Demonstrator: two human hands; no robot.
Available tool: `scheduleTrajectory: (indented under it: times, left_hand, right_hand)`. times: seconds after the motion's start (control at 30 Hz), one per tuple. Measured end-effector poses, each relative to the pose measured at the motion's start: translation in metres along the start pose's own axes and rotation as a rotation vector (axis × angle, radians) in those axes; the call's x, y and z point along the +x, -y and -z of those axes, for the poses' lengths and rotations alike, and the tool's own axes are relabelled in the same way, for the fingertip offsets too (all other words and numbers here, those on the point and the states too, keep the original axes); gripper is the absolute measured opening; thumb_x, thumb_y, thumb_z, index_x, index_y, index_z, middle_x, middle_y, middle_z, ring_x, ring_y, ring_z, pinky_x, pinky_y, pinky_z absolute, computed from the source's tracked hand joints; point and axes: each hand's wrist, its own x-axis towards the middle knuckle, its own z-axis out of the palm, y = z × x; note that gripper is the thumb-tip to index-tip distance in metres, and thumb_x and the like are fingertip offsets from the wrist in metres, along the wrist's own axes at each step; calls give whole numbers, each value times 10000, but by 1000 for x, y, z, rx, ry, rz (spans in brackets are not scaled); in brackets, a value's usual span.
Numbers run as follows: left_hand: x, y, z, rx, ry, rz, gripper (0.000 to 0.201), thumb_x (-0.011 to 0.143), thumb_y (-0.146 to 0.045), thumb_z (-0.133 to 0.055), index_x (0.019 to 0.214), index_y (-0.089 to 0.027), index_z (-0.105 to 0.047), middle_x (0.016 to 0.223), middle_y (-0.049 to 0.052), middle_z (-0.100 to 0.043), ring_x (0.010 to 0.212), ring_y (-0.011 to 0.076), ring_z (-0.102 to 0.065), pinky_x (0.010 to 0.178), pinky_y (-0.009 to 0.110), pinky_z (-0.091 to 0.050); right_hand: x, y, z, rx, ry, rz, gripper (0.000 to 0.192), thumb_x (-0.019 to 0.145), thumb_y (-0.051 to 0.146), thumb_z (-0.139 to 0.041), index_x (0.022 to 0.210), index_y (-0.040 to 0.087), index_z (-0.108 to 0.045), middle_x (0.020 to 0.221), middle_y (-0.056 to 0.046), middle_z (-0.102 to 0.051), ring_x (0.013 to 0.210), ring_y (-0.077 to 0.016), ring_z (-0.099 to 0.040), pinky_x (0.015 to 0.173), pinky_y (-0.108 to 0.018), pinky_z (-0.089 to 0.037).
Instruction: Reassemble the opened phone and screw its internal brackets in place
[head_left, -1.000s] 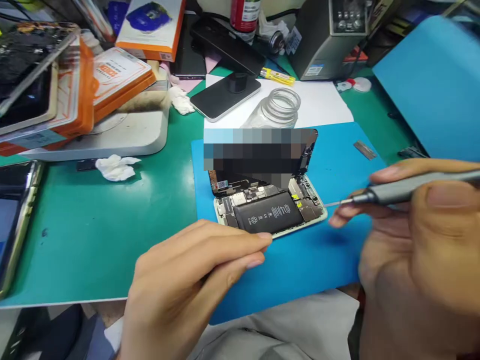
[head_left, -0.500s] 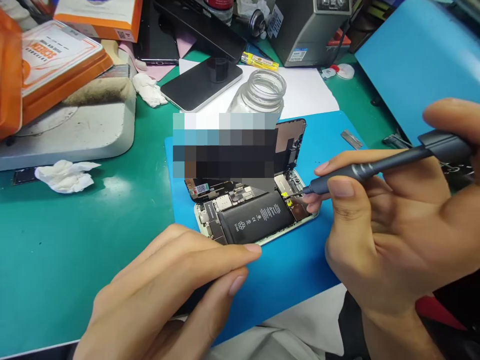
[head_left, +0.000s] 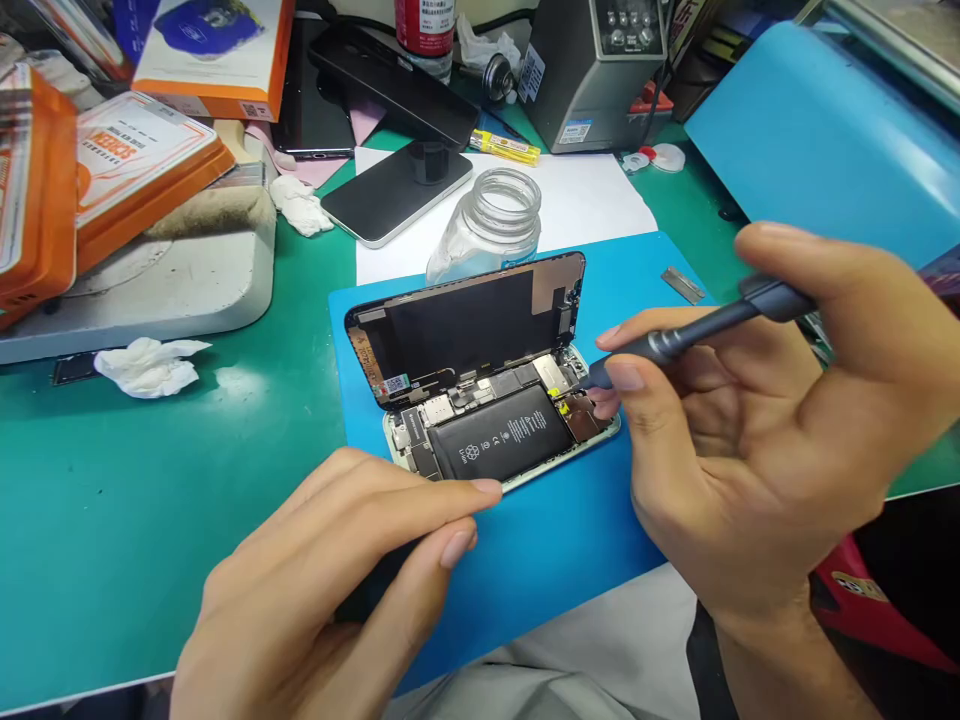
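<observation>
An opened smartphone (head_left: 596, 432) lies on a blue mat, its black battery (head_left: 504, 434) exposed. Its screen (head_left: 465, 320) stands tilted up along the far side, inner face toward me. My right hand (head_left: 720, 430) grips a dark grey screwdriver (head_left: 675, 345) between thumb and fingers. The driver's tip reaches down at the yellow pieces beside the battery's right end; exact contact is too small to tell. My left hand (head_left: 345, 570) is at the phone's near edge, index finger stretched along it and thumb apart below. It holds nothing that I can see.
Behind the phone stands an open glass jar (head_left: 487, 225). Another phone (head_left: 401, 192) lies on white paper near a yellow tube (head_left: 505, 147). Orange boxes (head_left: 150, 170) are stacked at left, with crumpled tissue (head_left: 150, 368) nearby. A grey device (head_left: 592, 80) stands behind, a small metal piece (head_left: 682, 285) at right.
The view has shifted slightly, so most things sit a little further left. Both hands keep their places at the phone, with the screwdriver tip still by the yellow pieces.
</observation>
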Motion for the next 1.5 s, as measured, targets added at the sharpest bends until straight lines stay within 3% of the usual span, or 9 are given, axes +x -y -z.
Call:
scheduleTrajectory:
  times: [0.2,0.53,0.63,0.73,0.93,1.1,1.3,1.43,1.5]
  left_hand:
    - [3,1,-1,-62,-36,51,212,1050,-203,-720,1090,-386,-819,956,-88,-779,900,114,-687,728,253,-508]
    - [5,-14,13,99,-357,206,144,1083,-412,-689,1063,-355,-819,913,-36,-744,852,173,-674,762,318,-500]
    - [15,-2,27,357,-311,264,351,1037,-640,-666,1186,-334,-755,1097,-2,-772,899,219,-682,761,356,-498]
    - [29,14,32,321,-120,411,608,962,-801,-646,1305,-300,-632,1182,40,-777,947,265,-727,700,355,-500]
    - [49,26,22,240,-27,396,804,858,-866,-670,1419,-292,-614,1073,27,-796,842,258,-709,685,343,-506]
    - [53,25,17,265,7,361,618,838,-856,-671,1018,-271,-760,969,27,-785,870,280,-719,752,348,-534]
    - [52,20,12,282,-7,344,548,873,-801,-686,948,-258,-708,793,-19,-689,723,215,-640,665,303,-485]
    - [50,18,10,296,-34,297,466,921,-709,-724,1010,-252,-709,809,-27,-679,736,195,-629,668,295,-488]
    - [49,18,11,294,-79,258,465,939,-664,-734,1147,-250,-695,863,-22,-700,779,203,-660,679,308,-512]
  right_hand:
    - [-1,-4,4,-134,-184,147,585,1044,30,-617,1529,352,-671,1328,29,-782,1123,-190,-785,936,-402,-643]
    - [9,-6,14,-72,-76,166,530,996,135,-769,1478,347,-707,1158,-27,-765,983,-180,-729,971,-392,-607]
    - [13,-2,13,9,-58,139,430,1034,145,-715,1423,327,-743,1055,-32,-740,981,-180,-706,1013,-410,-607]
    - [15,3,13,-7,-32,136,371,1052,168,-690,1400,280,-759,1096,-56,-739,1037,-190,-713,958,-378,-623]
    - [14,1,17,28,-59,143,392,1076,140,-612,1425,260,-743,1016,-64,-715,984,-184,-696,872,-349,-632]
    - [10,-4,18,103,-65,137,379,1085,138,-591,1429,229,-722,1072,-76,-735,1038,-189,-693,899,-349,-627]
    - [5,-5,13,244,-6,84,322,1122,228,-565,1435,275,-627,1166,-51,-759,1101,-176,-737,985,-349,-641]
    - [10,-34,53,244,-96,-128,492,1164,225,-215,1652,238,-285,1152,-83,-680,935,-139,-722,765,-280,-633]
    - [13,-59,86,164,-40,-195,540,1138,233,-271,1678,239,-283,1094,-59,-661,723,-124,-622,636,-266,-564]
